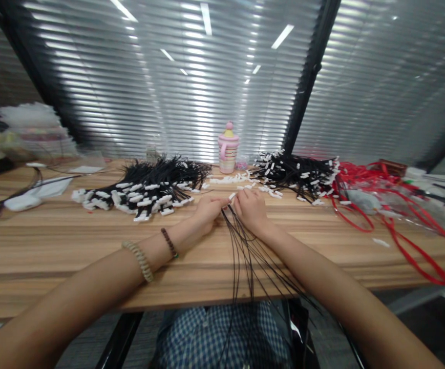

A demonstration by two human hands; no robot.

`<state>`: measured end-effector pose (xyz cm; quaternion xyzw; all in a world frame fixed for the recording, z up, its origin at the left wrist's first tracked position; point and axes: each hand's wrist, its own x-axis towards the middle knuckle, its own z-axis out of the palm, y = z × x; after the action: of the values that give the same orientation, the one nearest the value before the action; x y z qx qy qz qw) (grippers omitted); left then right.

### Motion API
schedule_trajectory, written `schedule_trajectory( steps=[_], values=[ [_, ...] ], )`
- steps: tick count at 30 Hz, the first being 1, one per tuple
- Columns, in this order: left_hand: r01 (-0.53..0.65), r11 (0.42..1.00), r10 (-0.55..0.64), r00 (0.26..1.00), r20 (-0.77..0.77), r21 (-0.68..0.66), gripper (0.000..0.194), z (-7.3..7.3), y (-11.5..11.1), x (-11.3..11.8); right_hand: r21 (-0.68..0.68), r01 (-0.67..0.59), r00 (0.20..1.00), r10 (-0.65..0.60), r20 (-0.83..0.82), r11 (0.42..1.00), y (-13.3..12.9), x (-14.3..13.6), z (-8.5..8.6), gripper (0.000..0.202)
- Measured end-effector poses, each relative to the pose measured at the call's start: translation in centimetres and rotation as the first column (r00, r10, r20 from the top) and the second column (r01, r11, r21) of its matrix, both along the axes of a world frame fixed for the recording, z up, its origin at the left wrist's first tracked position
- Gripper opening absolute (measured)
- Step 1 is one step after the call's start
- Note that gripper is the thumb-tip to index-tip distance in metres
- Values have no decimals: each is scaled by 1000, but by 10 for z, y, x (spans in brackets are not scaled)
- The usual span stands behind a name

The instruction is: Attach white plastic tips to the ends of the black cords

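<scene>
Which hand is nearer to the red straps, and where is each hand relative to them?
Right. The right hand is left of the red straps, apart from them; the left hand is farther left, beyond the right.

Black cords (250, 269) spread in a loose fan

The thin, slack cords are gathered at their upper ends, where a small white piece (232, 197) is held tilted, and are hung past the front edge of the table (191, 279).
</scene>
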<state>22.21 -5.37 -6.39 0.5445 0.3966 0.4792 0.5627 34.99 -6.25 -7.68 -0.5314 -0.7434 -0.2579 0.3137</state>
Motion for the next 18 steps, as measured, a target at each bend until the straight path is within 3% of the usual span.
schedule_trajectory(
  steps=[3,8,14,18],
  values=[
    [-5,1000,4,999,43,16,13,-2,2,0,9,-23,999,23,-34,1000,2,1,0,20],
    [19,999,-21,998,54,29,11,-5,4,-3,-62,-157,941,131,-313,986,5,6,-1,14],
    [29,998,-24,995,-92,57,19,-1,3,-8,-53,-205,890,163,-425,977,6,10,-1,13],
    [111,987,-91,981,-174,115,31,-3,9,-14,-72,-251,859,187,-477,965,6,12,1,12]
  ],
)
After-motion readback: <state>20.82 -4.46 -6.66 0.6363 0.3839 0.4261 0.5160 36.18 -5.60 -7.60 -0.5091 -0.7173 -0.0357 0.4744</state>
